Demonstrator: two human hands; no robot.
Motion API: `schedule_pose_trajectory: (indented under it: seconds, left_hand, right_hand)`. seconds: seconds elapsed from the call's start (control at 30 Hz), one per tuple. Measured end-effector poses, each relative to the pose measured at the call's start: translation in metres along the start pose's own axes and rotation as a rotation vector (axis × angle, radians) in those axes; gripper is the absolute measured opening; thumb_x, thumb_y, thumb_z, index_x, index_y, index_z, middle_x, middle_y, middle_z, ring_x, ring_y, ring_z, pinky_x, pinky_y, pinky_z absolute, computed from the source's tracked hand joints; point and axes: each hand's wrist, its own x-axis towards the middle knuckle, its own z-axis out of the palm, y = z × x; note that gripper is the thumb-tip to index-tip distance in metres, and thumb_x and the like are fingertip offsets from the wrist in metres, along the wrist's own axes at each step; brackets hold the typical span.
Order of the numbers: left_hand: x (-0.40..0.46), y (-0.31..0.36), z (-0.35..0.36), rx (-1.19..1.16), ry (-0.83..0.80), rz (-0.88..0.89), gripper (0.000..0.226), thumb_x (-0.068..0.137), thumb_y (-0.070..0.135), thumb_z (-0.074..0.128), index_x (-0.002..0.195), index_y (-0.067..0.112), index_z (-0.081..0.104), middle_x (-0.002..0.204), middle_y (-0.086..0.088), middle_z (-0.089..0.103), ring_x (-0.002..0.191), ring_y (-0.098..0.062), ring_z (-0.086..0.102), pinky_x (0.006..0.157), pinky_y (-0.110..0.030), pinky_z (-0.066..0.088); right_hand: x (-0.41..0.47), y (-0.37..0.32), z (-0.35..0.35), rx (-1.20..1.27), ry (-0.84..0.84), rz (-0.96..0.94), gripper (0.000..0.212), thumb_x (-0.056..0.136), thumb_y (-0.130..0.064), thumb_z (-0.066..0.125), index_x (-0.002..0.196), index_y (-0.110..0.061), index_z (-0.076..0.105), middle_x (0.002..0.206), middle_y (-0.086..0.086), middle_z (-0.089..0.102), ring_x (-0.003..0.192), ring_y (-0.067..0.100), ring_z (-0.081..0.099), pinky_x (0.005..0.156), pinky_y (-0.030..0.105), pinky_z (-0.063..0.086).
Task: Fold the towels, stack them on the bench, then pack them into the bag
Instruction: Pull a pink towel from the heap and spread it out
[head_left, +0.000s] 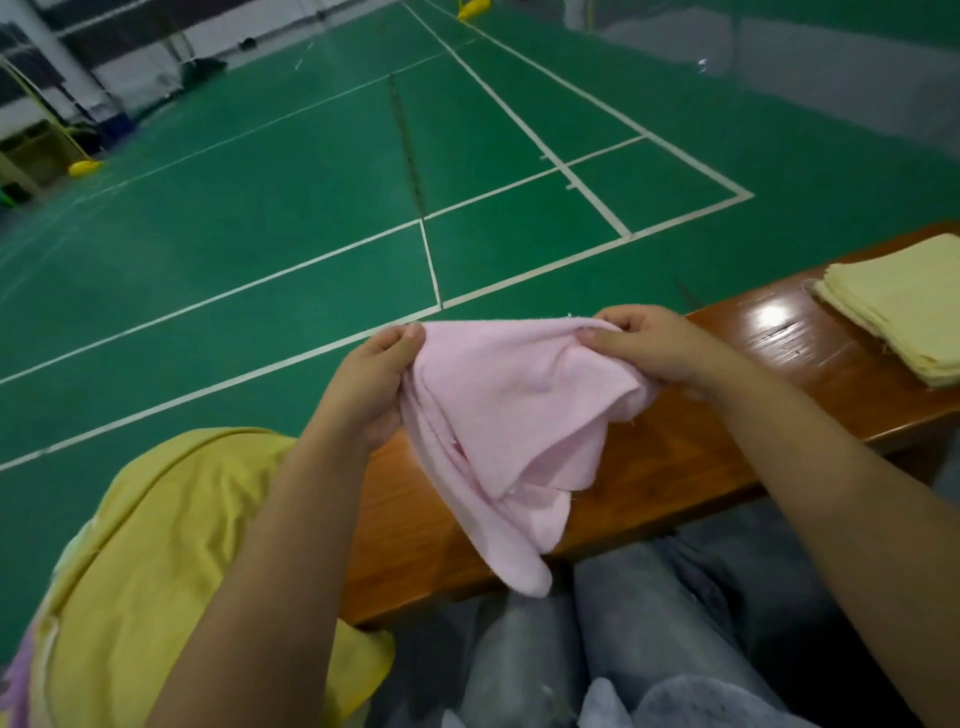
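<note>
Two hands, left (375, 379) and right (652, 343), pinch pink towel (498, 426) top corners; cloth droops crumpled, apparently doubled.

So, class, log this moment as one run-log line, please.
stage: folding | left hand: pinches pink towel | right hand: pinches pink towel | yellow towel stack: on bench | bag: not identifiable

I'm in an indoor sports hall. A green court floor (311, 208) with white lines (524, 124) stretches ahead. Yellow net-post bases (84, 167) stand at its edge.
</note>
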Motion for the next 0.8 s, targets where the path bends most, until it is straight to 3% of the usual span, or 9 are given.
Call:
schedule_pose_trajectory:
  seconds: [0.13, 0.23, 0.3, 0.4, 0.47, 0.53, 0.67, 0.73, 0.8]
  left_hand:
    - [0.034, -0.038, -0.011, 0.175, 0.180, -0.123, 0.020, 0.097, 0.025, 0.055, 0.096, 0.008, 0.066, 0.099, -0.012, 0.069, 0.094, -0.026, 0.064, 0.087, -0.039, 0.051]
    - [0.043, -0.064, -0.006, 0.607, 0.362, -0.129, 0.036, 0.099, 0.028, 0.047, 0.127, 0.006, 0.053, 0.127, -0.013, 0.056, 0.107, -0.026, 0.056, 0.090, -0.036, 0.045]
    - [0.033, -0.079, -0.001, 0.800, 0.403, -0.026, 0.041, 0.098, 0.025, 0.049, 0.135, 0.005, 0.045, 0.137, -0.013, 0.047, 0.120, -0.027, 0.049, 0.099, -0.036, 0.039]
    - [-0.002, -0.107, 0.016, 0.993, 0.182, 0.203, 0.035, 0.095, 0.026, 0.056, 0.126, 0.012, 0.055, 0.126, -0.006, 0.054, 0.113, -0.020, 0.051, 0.098, -0.031, 0.041]
    - [-0.023, -0.131, 0.028, 1.066, -0.033, 0.183, 0.036, 0.092, 0.037, 0.059, 0.122, 0.019, 0.056, 0.120, 0.002, 0.055, 0.106, -0.013, 0.052, 0.093, -0.025, 0.044]
    - [-0.035, -0.153, 0.033, 1.182, -0.116, 0.109, 0.046, 0.087, 0.044, 0.063, 0.126, 0.023, 0.052, 0.124, 0.003, 0.051, 0.107, -0.014, 0.049, 0.092, -0.024, 0.043]
    - [-0.031, -0.167, 0.009, 1.225, 0.041, 0.016, 0.053, 0.086, 0.044, 0.065, 0.132, 0.022, 0.047, 0.132, 0.001, 0.046, 0.115, -0.017, 0.047, 0.097, -0.026, 0.041]
    - [-0.026, -0.164, -0.007, 1.191, 0.096, -0.028, 0.049, 0.086, 0.037, 0.067, 0.129, 0.022, 0.050, 0.129, 0.002, 0.050, 0.112, -0.017, 0.051, 0.095, -0.025, 0.043]
    - [-0.020, -0.159, -0.019, 1.133, 0.130, -0.063, 0.037, 0.088, 0.027, 0.068, 0.122, 0.022, 0.055, 0.120, 0.000, 0.059, 0.101, -0.016, 0.056, 0.091, -0.025, 0.048]
  right_hand:
    - [0.032, 0.007, 0.009, -0.177, 0.054, 0.060, 0.024, 0.090, -0.034, 0.061, 0.101, -0.014, 0.064, 0.100, 0.005, 0.066, 0.088, 0.021, 0.058, 0.077, 0.034, 0.046]
    - [0.051, 0.027, 0.018, -0.416, 0.252, 0.130, 0.037, 0.093, -0.028, 0.057, 0.126, -0.013, 0.052, 0.124, 0.007, 0.056, 0.105, 0.024, 0.054, 0.081, 0.028, 0.039]
    - [0.049, 0.042, 0.019, -0.483, 0.349, 0.127, 0.038, 0.092, -0.026, 0.058, 0.126, -0.010, 0.052, 0.127, 0.012, 0.054, 0.103, 0.024, 0.053, 0.078, 0.026, 0.037]
    - [0.030, 0.065, 0.022, -0.592, 0.291, 0.115, 0.028, 0.089, -0.029, 0.062, 0.112, -0.014, 0.061, 0.117, 0.010, 0.056, 0.090, 0.020, 0.052, 0.074, 0.027, 0.039]
    - [0.013, 0.078, 0.030, -0.671, 0.184, 0.200, 0.029, 0.086, -0.037, 0.066, 0.108, -0.020, 0.063, 0.119, 0.009, 0.053, 0.097, 0.024, 0.054, 0.081, 0.033, 0.048]
    - [0.001, 0.091, 0.039, -0.780, 0.138, 0.283, 0.034, 0.085, -0.041, 0.066, 0.114, -0.026, 0.060, 0.126, 0.007, 0.048, 0.108, 0.026, 0.050, 0.092, 0.038, 0.047]
    - [-0.004, 0.105, 0.039, -0.831, 0.265, 0.209, 0.023, 0.094, -0.025, 0.056, 0.116, -0.021, 0.058, 0.124, 0.008, 0.051, 0.108, 0.026, 0.051, 0.087, 0.036, 0.046]
    - [-0.002, 0.102, 0.032, -0.669, 0.320, 0.201, 0.019, 0.095, -0.011, 0.050, 0.111, -0.013, 0.060, 0.112, 0.011, 0.058, 0.095, 0.028, 0.056, 0.074, 0.032, 0.048]
    - [0.002, 0.090, 0.025, -0.506, 0.385, 0.205, 0.015, 0.095, -0.010, 0.048, 0.106, -0.011, 0.058, 0.101, 0.009, 0.060, 0.086, 0.027, 0.056, 0.063, 0.029, 0.044]
